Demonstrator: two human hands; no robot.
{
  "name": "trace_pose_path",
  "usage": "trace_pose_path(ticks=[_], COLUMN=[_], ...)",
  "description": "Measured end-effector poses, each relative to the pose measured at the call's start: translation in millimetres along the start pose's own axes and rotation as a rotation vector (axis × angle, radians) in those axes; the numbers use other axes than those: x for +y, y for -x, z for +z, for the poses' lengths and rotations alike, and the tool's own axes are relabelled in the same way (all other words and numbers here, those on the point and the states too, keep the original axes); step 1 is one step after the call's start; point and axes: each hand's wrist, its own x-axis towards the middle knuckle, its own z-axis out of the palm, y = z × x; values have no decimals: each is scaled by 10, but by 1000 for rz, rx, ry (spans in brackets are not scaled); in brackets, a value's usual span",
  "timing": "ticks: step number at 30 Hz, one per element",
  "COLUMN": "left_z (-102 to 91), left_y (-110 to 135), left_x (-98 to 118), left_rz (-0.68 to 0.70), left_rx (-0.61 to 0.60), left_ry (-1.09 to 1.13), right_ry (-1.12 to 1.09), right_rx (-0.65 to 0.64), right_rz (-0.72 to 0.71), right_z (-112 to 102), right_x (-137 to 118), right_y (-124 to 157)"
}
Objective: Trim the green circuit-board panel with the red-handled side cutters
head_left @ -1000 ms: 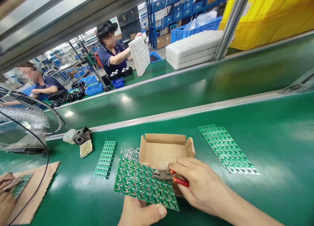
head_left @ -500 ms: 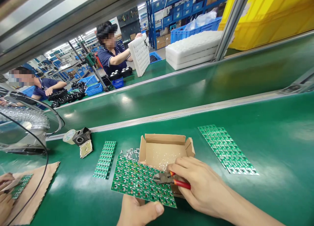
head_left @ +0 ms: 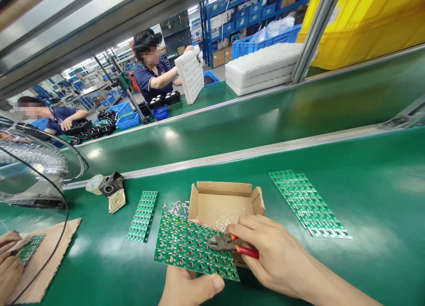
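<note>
My left hand (head_left: 189,288) grips the near edge of a green circuit board panel (head_left: 186,246), thumb on top, and holds it tilted over the green table. My right hand (head_left: 270,253) is closed round red-handled cutting pliers (head_left: 229,245), whose jaws rest on the panel's right part. Just behind the panel sits an open shallow cardboard box (head_left: 224,204) with small white clippings inside.
A narrow board strip (head_left: 142,215) lies to the left, a larger panel stack (head_left: 307,204) to the right. A tape dispenser (head_left: 108,189) and a fan (head_left: 36,169) stand at far left. Another person's hands (head_left: 8,262) hold a board over brown paper. Two workers sit across the conveyor.
The pliers' jaws have shifted slightly along the panel, and my left hand has tipped the panel a little. The far-left worker has leaned lower.
</note>
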Motion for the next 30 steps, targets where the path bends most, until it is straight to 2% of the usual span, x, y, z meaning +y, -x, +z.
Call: trace_pose_path(ticks=[4, 11, 18, 30], left_z=[-14, 1, 25, 42], left_y=[1, -12, -16, -17], left_x=[-11, 4, -25, -13], left_rz=[0, -41, -1, 19], left_rx=[-3, 37, 87, 114], left_ry=[13, -20, 64, 91], right_ry=[-3, -15, 23, 5], right_rx=[-1, -155, 16, -46], right_rz=[14, 141, 27, 51], right_z=[-2, -38, -23, -20], right_x=[-16, -45, 18, 3], right_y=[-4, 1, -22, -18])
